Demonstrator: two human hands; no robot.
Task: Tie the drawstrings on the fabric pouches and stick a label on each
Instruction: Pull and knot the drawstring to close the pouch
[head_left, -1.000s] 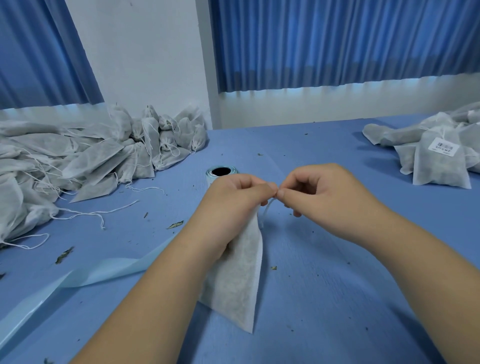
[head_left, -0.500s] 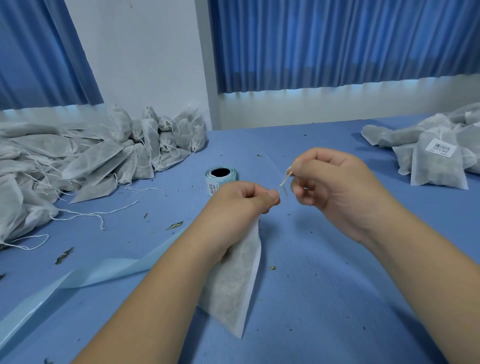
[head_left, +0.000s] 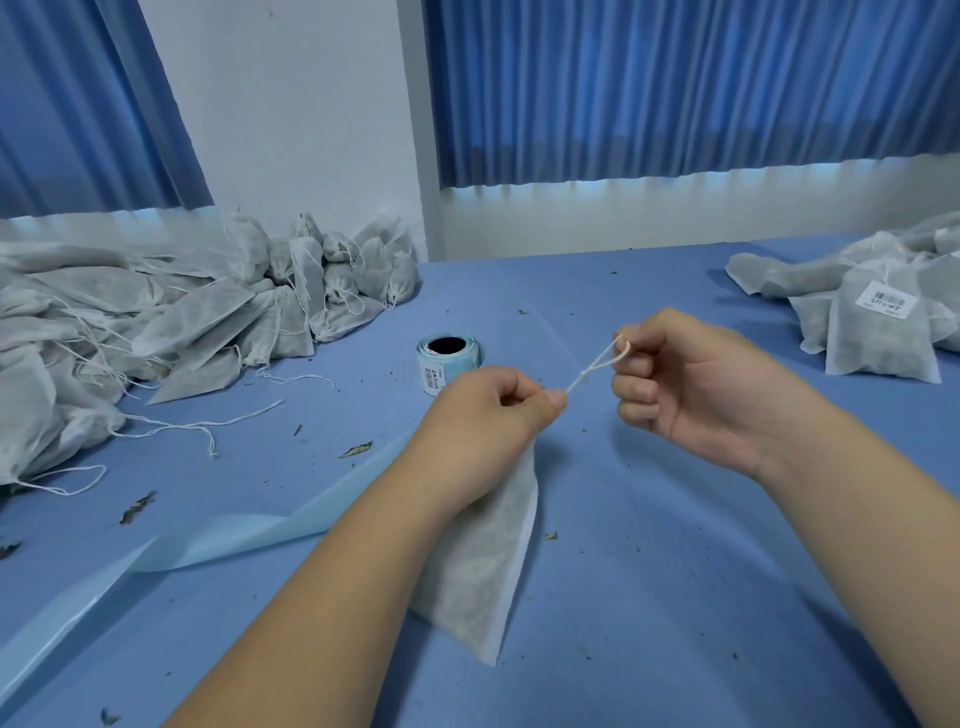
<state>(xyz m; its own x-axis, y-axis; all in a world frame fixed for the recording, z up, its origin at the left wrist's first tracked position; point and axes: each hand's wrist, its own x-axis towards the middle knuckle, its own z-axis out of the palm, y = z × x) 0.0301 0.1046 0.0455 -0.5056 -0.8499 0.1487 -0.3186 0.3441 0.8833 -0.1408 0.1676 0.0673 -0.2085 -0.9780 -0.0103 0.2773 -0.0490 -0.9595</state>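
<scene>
L hand (head_left: 488, 415) fisted round pouch (head_left: 483, 561) neck, thumb + index pinching the string (head_left: 592, 366) at its base. Pouch hangs from the fist toward 6, low corner at the table (head_left: 675, 597); can't tell if it touches. R hand (head_left: 691, 384) at 3 of L, fingers curled, string loop pinched at the fingertips, string taut btwn hands. Label roll (head_left: 449, 358) upright at 12 of L hand. Unlabelled pile (head_left: 156, 322) at 9-10. Done pile (head_left: 878, 322) at 2, top one w/ barcode label (head_left: 884, 300). Backing strip (head_left: 208, 545) trails to 8.
</scene>
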